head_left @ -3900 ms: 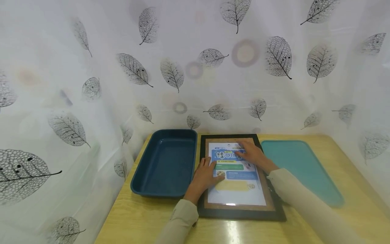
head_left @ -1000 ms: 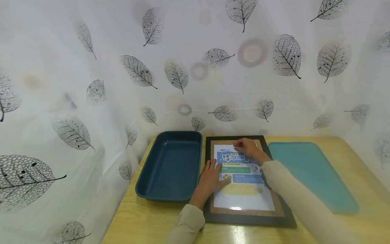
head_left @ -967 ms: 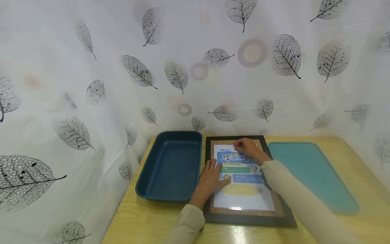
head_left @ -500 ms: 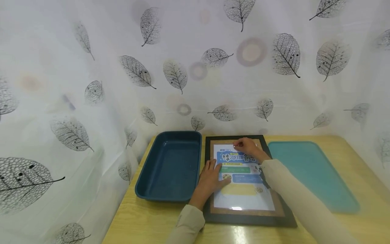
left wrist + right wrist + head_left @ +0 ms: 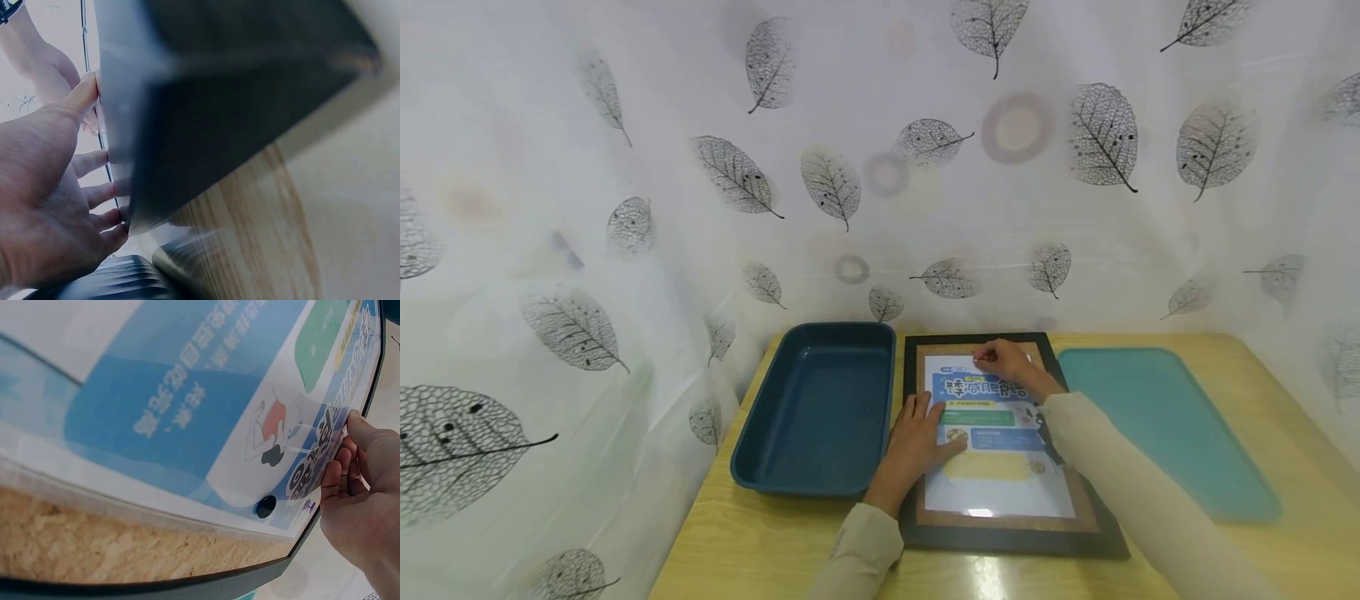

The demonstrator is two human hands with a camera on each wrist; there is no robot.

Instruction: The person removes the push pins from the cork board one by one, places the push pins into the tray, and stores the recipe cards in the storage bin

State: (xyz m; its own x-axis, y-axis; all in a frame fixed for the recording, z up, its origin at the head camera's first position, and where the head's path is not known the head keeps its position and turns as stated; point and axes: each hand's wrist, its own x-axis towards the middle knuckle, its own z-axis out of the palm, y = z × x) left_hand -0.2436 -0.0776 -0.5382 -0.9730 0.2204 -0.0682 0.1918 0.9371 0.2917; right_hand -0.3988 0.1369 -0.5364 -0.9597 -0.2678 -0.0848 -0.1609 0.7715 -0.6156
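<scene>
A black-framed cork board [image 5: 1086, 500] lies flat on the table, with a printed poster [image 5: 992, 493] on it under a clear sheet. On the poster's left side rests my left hand [image 5: 917, 437], fingers spread; the left wrist view shows its fingertips [image 5: 107, 219] touching the surface. At the poster's top edge my right hand [image 5: 1009, 362] has thumb and fingertips together, pinching a small push pin that they mostly hide. Another push pin, black and round-headed [image 5: 267, 506], sits near the poster's corner in the right wrist view.
Left of the board stands a deep dark-blue tray [image 5: 816, 417], close to its frame. A flat teal tray [image 5: 1150, 400] lies to the right, partly behind my right sleeve. A leaf-patterned curtain [image 5: 865, 150] hangs behind the wooden table [image 5: 745, 542].
Several seconds ago my right hand lay on the poster with fingers apart; now its fingertips are drawn together at the top edge. Over the last second both hands have stayed nearly still.
</scene>
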